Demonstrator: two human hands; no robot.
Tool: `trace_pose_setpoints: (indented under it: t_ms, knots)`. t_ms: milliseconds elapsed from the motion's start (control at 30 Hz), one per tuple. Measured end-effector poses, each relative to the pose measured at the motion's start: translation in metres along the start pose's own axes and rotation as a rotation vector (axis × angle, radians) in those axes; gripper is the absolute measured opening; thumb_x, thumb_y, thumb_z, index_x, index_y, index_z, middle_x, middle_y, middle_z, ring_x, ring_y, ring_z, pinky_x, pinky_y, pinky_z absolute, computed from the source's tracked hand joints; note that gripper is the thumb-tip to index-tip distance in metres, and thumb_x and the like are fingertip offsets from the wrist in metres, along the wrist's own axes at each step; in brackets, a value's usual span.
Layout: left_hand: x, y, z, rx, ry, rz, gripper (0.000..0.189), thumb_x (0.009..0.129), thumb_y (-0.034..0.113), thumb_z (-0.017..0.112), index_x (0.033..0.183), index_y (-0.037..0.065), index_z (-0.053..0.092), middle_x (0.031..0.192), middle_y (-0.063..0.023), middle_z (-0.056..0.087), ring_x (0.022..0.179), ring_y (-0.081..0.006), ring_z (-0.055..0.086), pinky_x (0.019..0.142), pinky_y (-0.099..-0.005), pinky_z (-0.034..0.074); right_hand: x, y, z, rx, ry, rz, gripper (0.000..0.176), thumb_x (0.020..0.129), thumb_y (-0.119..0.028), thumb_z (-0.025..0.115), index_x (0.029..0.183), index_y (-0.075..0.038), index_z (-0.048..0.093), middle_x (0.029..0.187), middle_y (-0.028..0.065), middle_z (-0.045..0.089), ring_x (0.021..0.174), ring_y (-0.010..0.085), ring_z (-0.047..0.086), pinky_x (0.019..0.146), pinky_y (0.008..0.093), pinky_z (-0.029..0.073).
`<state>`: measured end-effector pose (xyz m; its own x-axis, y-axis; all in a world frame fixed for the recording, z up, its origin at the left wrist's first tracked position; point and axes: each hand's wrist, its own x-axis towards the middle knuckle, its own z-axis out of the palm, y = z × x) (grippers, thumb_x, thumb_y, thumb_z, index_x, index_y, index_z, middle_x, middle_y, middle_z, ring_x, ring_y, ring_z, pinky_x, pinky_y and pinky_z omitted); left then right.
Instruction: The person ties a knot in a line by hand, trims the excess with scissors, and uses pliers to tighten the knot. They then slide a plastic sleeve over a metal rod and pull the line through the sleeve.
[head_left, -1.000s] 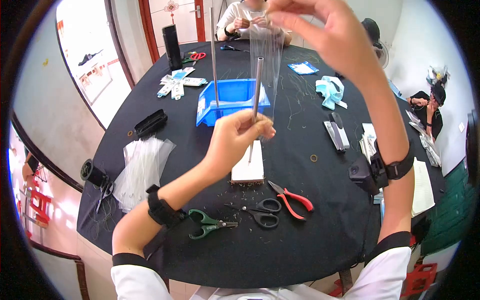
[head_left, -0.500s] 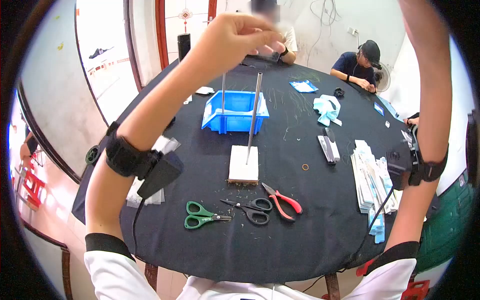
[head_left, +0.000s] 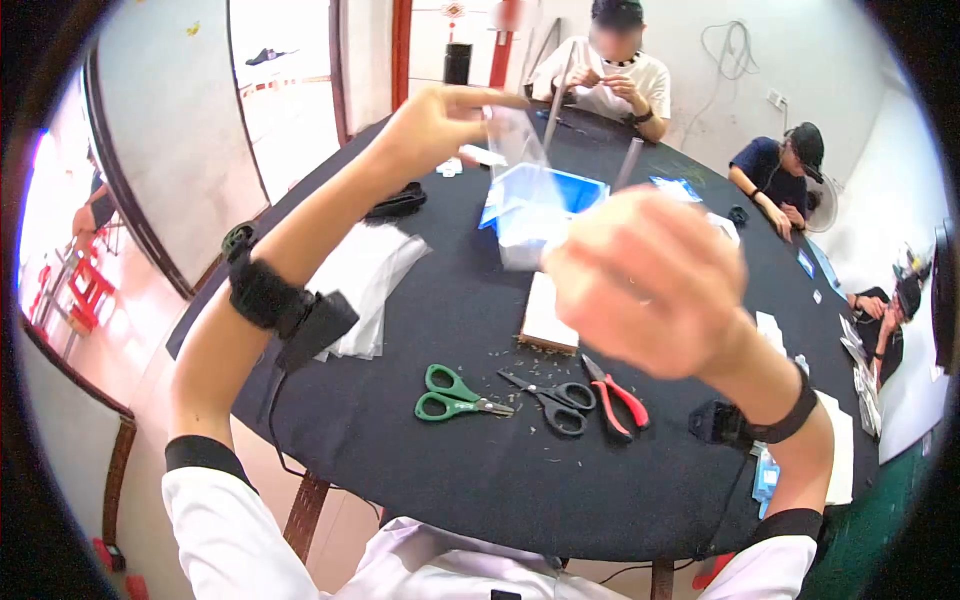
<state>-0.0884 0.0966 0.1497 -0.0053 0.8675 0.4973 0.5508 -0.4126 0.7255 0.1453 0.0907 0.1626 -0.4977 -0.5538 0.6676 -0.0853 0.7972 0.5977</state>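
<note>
A blurred clear plastic bag hangs in front of the blue bin. My right hand is closed at the bag's lower right edge, its fingertips mostly turned away and smeared. My left hand is raised at the bag's upper left, thumb and fingers apart, fingertips beside the bag's top edge. Behind the right hand is a white block, partly covered. A metal rod rises above that hand, and another rod shows above the bag. The blue bin is partly hidden by the bag.
Green scissors, black scissors and red-handled pliers lie on the black tablecloth. Clear bags are piled at the left. Several other people sit around the table. Light-coloured packaging lies at the right.
My right hand has come down into view, with the clear bag now beside it. My left hand has lowered and its fingers have spread. The view has shifted, so things on the table appear further right.
</note>
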Motion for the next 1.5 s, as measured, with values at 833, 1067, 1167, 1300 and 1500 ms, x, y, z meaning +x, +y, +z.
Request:
trace_pose_setpoints:
  t_ms: [833, 1067, 1167, 1300, 1500]
  knots:
    - [-0.157, -0.121, -0.033, 0.564, -0.025, -0.322, 0.047, 0.064, 0.013, 0.071, 0.109, 0.004, 0.058, 0.081, -0.0098, 0.06, 0.075, -0.0188, 0.056, 0.068, -0.0302, 0.046, -0.063, -0.076, 0.09, 0.479, -0.452, 0.279, 0.032, 0.072, -0.012, 0.061, 0.101, -0.002, 0.058, 0.089, 0.0069, 0.056, 0.071, 0.0157, 0.056, 0.061, 0.0275, 0.046]
    - [-0.147, -0.087, -0.025, 0.625, 0.038, -0.296, 0.051, 0.068, 0.015, 0.072, 0.114, 0.004, 0.054, 0.101, -0.0132, 0.054, 0.093, -0.026, 0.054, 0.079, -0.0339, 0.044, -0.118, -0.029, 0.01, 0.295, -0.567, 0.752, 0.007, 0.076, -0.012, 0.064, 0.076, -0.006, 0.063, 0.065, 0.0058, 0.061, 0.058, 0.0217, 0.06, 0.054, 0.0311, 0.049]
    - [-0.139, -0.07, -0.014, 0.544, -0.009, -0.213, 0.035, 0.073, 0.015, 0.069, 0.105, 0.004, 0.06, 0.104, -0.0114, 0.057, 0.094, -0.024, 0.056, 0.079, -0.0333, 0.044, -0.147, 0.003, -0.013, 0.171, -0.772, 1.216, 0.024, 0.081, -0.021, 0.059, 0.065, -0.004, 0.062, 0.062, 0.0111, 0.061, 0.058, 0.0269, 0.061, 0.055, 0.0351, 0.049]
    - [-0.124, -0.039, 0.015, 0.407, -0.14, -0.166, 0.024, 0.077, 0.014, 0.065, 0.098, 0.002, 0.062, 0.101, -0.0109, 0.059, 0.097, -0.0236, 0.057, 0.082, -0.0327, 0.044, -0.215, 0.056, -0.013, 0.29, -0.658, 1.648, 0.018, 0.08, -0.019, 0.062, 0.071, -0.004, 0.066, 0.064, 0.0091, 0.064, 0.053, 0.0153, 0.062, 0.053, 0.0302, 0.049]
    - [-0.112, -0.034, 0.035, 0.338, -0.232, -0.193, 0.02, 0.08, 0.013, 0.063, 0.096, 0.001, 0.063, 0.101, -0.0111, 0.06, 0.097, -0.022, 0.057, 0.084, -0.0318, 0.045, -0.274, 0.073, 0.034, 0.198, -0.699, 1.788, 0.019, 0.073, -0.022, 0.068, 0.077, -0.003, 0.067, 0.074, 0.0123, 0.067, 0.067, 0.0217, 0.065, 0.063, 0.0342, 0.051]
